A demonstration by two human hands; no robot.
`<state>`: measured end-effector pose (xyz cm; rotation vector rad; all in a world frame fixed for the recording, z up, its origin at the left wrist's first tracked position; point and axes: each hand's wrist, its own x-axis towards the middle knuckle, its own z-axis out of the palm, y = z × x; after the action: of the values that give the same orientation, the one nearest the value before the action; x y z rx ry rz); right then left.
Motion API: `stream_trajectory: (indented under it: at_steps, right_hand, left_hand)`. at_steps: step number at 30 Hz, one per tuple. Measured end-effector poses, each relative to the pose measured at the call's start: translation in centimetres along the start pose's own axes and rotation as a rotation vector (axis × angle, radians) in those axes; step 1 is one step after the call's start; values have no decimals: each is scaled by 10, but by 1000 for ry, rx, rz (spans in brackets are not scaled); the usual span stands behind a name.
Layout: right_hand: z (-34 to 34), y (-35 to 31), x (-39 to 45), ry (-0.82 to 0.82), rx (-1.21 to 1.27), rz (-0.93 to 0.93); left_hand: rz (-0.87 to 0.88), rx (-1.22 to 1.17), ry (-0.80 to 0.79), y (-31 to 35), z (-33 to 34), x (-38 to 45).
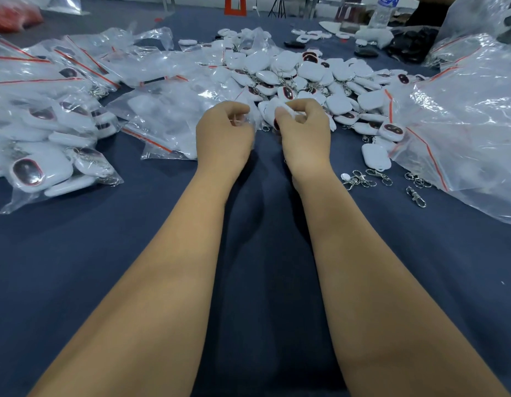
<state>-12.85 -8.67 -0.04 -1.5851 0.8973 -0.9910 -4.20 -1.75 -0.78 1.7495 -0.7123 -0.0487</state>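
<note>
My left hand [224, 133] is curled, its thumb and fingertips pinching the red-striped edge of a small clear bag [250, 116]. My right hand [303, 130] is curled too, fingers pinching a white case [269, 111] with a dark oval face. The case sits right at the bag's mouth, in the gap between my two hands, just above centre of the frame. I cannot tell whether it is partly inside the bag.

Directly behind my fingers, touching the held case, spreads a heap of loose white cases [305, 75], some face up, with key rings tangled among them. It crowds close against my right hand. Left of my left hand lies a flat stack of empty clear bags [168, 110]. Further left, filling the left edge, are filled bags [48, 156] stuffed with cases. To the right of my right wrist lie loose metal clasps [363, 179] and a lone white case [374, 159], and beyond them a large crumpled clear bag [463, 124] covers the right side. Everything rests on a dark blue cloth [262, 253]. At upper right stand a water bottle [384, 10] and a pile of black pieces [411, 44]; at upper left, a red bag [13, 12].
</note>
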Motion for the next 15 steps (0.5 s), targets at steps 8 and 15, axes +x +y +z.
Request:
stream_trajectory:
  at_steps: [8, 15]
  right_hand:
    - [-1, -6, -4, -24, 210, -70]
    - [6, -10, -6, -135, 287, -112]
  left_hand:
    - [72, 124, -177, -1, 3, -5]
    - [30, 79, -179, -2, 2, -4]
